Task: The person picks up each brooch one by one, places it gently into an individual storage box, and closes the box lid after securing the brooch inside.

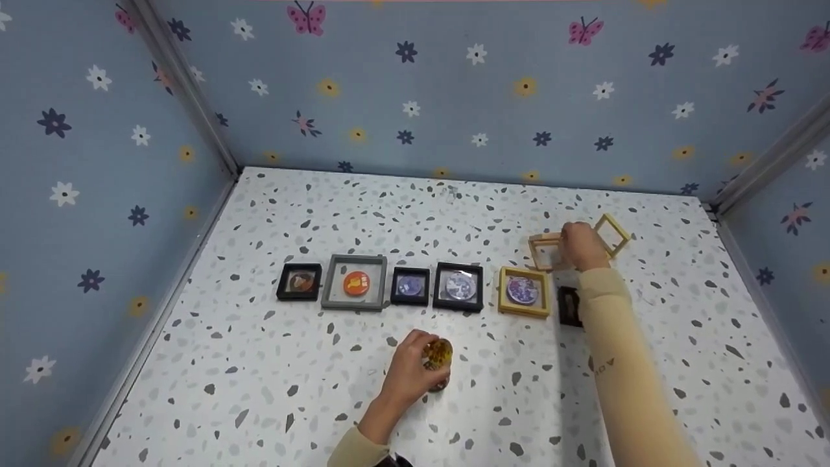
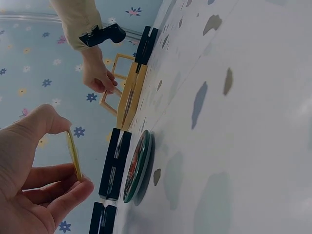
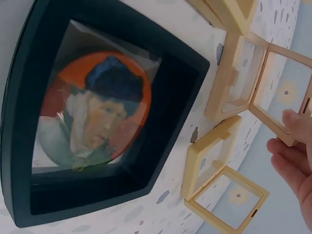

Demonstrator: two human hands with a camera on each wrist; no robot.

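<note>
My left hand [image 1: 408, 368] pinches a round disc [image 1: 441, 351] by its edges; in the left wrist view this disc is seen edge-on, thin and yellowish. Just under it a second, green-rimmed disc [image 2: 137, 166] lies on the table. Off to the right, my right hand [image 1: 583, 246] grips the raised lid of a beige hinged display frame [image 3: 237, 78] between thumb and fingers. That frame stands unfolded, with clear windows. Beside it is a pale yellow display frame [image 3: 214, 168], also unfolded. A dark display frame [image 3: 178, 97] with a portrait disc is partly hidden by my right sleeve in the head view.
A row of closed display frames holding discs crosses the speckled table: a black one [image 1: 281, 290], a grey one [image 1: 326, 285], two more black ones [image 1: 394, 286] and a gold one [image 1: 504, 292]. Blue flowered panels [image 1: 447, 110] wall the table at the back and sides.
</note>
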